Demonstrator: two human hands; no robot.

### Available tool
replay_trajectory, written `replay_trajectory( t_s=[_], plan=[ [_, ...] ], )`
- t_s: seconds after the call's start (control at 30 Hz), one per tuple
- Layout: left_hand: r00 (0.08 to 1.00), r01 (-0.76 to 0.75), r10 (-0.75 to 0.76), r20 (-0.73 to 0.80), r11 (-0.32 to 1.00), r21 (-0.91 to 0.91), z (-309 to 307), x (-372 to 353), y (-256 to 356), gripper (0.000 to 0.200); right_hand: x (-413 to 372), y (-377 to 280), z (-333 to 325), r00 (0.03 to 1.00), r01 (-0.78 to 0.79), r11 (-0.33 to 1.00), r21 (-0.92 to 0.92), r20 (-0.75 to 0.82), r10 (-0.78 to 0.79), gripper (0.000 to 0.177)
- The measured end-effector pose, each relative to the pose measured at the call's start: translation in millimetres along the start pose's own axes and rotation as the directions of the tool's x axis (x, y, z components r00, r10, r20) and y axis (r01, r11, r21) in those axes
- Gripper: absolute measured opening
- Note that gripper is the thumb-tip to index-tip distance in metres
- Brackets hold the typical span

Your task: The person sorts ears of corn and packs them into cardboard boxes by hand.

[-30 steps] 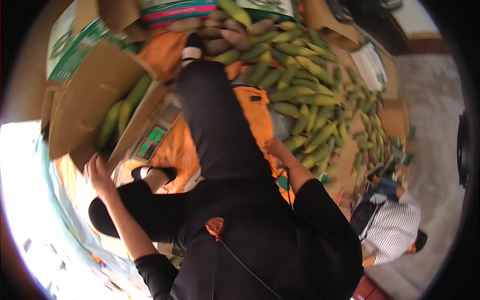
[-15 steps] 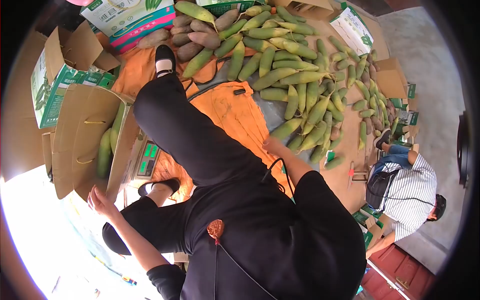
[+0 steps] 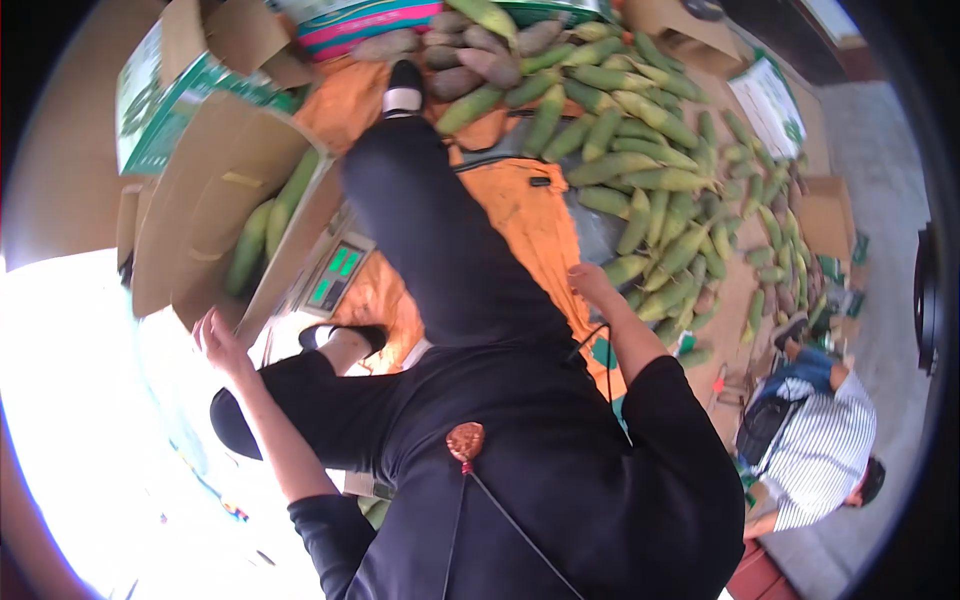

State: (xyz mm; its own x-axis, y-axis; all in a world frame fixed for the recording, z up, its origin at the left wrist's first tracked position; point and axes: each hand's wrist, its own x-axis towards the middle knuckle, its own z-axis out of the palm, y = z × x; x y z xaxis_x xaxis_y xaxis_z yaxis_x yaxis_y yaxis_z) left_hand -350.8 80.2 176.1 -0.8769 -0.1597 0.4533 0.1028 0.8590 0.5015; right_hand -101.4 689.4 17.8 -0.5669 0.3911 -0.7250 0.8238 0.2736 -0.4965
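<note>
As the head view shows, the left hand (image 3: 225, 350), fingers parted and seemingly empty, is at the near corner of the open carton (image 3: 200, 215), where green radishes (image 3: 250, 245) lie lengthwise, presumably to fit. The scale (image 3: 338, 274), just beside, has its lit display uppermost, apparently for easy reading. The right hand (image 3: 594, 284) is near the radish heap (image 3: 680, 180), perhaps for ready reach; whether its fingers grasp anything cannot be told.

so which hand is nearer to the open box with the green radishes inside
Left. The left hand is at the near edge of the open box, contact unclear; the right hand is farther off, across the outstretched leg, by the radish pile.
</note>
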Motion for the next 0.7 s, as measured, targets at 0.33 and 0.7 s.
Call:
replay_trajectory(
  t_s=[0.33, 0.7],
  plan=[
    [0.963, 0.255, -0.258, -0.081, 0.966, -0.049, -32.0, 11.9, 57.6, 0.026, -7.0, -60.5, -16.8, 0.996, -0.077, 0.996, 0.048, 0.045, 0.075, 0.029],
    [0.809, 0.576, -0.559, 0.184, 0.815, -0.057, -70.5, 46.6, 16.2, 0.058, -12.5, -311.9, -110.5, 0.796, 0.582, 0.813, 0.015, -0.213, -0.566, 0.028]
  ],
)
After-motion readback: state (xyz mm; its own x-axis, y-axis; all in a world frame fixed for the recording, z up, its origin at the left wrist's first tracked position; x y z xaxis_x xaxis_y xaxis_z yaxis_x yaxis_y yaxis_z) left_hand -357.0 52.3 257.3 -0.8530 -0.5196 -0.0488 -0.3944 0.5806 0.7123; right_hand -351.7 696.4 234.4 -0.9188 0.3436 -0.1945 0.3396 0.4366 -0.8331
